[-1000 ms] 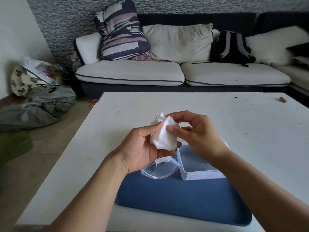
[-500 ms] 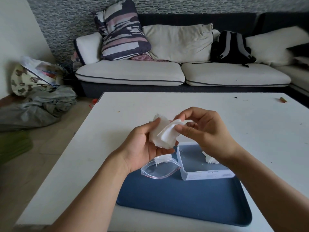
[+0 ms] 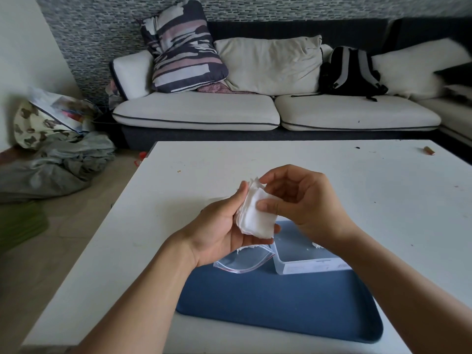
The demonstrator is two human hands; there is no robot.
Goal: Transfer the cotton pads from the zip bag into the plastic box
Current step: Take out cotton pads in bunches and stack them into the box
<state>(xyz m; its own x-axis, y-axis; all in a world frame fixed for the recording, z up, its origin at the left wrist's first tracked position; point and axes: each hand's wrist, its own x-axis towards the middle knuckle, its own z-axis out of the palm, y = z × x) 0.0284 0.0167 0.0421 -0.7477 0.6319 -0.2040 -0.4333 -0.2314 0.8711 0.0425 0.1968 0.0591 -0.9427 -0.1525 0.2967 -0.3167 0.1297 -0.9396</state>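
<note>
Returned to the cotton pad stack (image 3: 256,216): right hand (image 3: 298,200), thumb and fingertip pinching its top pad. Left hand (image 3: 224,226) grip cups the stack, above zip bag (image 3: 240,261); plastic box (image 3: 306,259) lower right, nearer right hand.

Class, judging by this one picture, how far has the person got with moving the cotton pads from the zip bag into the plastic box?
Done: the zip bag lies open on the blue tray, and at least one pad seems to lie in the plastic box. In hand: the left hand holds a stack of cotton pads, which the right hand pinches. Left: the stack, plus some white still in the bag's mouth.
</note>
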